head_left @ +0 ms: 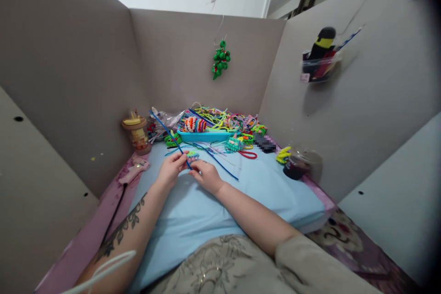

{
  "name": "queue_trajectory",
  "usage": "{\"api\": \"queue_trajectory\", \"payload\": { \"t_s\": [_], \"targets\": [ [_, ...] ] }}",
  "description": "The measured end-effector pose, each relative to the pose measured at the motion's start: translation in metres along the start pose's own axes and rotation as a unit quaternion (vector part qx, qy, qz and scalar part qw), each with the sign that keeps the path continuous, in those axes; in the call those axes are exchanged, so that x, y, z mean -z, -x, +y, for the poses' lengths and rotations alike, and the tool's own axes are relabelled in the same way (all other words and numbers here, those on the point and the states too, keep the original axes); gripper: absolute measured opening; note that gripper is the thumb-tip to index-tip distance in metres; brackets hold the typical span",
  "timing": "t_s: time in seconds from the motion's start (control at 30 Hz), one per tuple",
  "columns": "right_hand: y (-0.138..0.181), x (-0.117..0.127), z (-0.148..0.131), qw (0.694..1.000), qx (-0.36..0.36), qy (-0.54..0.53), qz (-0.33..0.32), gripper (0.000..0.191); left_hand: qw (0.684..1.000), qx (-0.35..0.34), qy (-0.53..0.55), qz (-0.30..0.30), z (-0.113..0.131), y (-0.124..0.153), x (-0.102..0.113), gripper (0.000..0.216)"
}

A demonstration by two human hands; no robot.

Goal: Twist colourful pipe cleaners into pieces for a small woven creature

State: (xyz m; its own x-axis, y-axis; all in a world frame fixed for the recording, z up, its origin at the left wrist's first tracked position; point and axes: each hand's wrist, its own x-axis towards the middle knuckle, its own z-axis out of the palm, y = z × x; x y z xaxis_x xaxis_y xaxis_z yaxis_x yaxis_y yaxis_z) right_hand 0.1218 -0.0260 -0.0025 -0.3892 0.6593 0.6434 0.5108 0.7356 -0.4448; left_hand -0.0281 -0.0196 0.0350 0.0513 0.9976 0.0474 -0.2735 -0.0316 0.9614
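Note:
My left hand (171, 168) is closed, its fingers pinching a long blue pipe cleaner (168, 134) that slants up and to the left. Close beside it, my right hand (207, 176) is closed around the lower end of the same stem. Just behind the fingertips shows a small fuzzy green, blue and pink piece (193, 155), partly covered; whether it is gripped or only touched I cannot tell. Another blue pipe cleaner (222, 167) lies on the light blue cloth (193, 220) to the right of my hands.
A blue tray (206, 136) heaped with coloured pipe cleaners stands at the back. Left are a brown cup (138, 134) and a pink glue gun (135, 170) with a black cord. A dark jar (295, 167) sits right. Grey panels (203, 64) enclose the table on three sides.

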Motion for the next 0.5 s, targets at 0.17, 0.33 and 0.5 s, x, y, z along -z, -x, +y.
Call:
{"api": "queue_trajectory", "payload": {
  "t_s": [0.17,0.33,0.5],
  "targets": [
    [0.0035,0.0049,-0.0014,0.999,0.031,-0.014,0.020,0.018,0.999,0.024,0.022,0.006,-0.0055,0.0011,-0.0041,0.043],
    [0.0052,0.0076,-0.0026,0.997,0.051,-0.033,0.039,0.014,0.999,0.036,0.028,-0.010,-0.0101,0.0013,-0.0053,0.043],
    [0.0058,0.0102,-0.0026,0.996,0.054,-0.041,0.050,0.013,0.997,0.046,0.054,-0.027,-0.0100,0.0030,-0.0061,0.046]
  ]
}}
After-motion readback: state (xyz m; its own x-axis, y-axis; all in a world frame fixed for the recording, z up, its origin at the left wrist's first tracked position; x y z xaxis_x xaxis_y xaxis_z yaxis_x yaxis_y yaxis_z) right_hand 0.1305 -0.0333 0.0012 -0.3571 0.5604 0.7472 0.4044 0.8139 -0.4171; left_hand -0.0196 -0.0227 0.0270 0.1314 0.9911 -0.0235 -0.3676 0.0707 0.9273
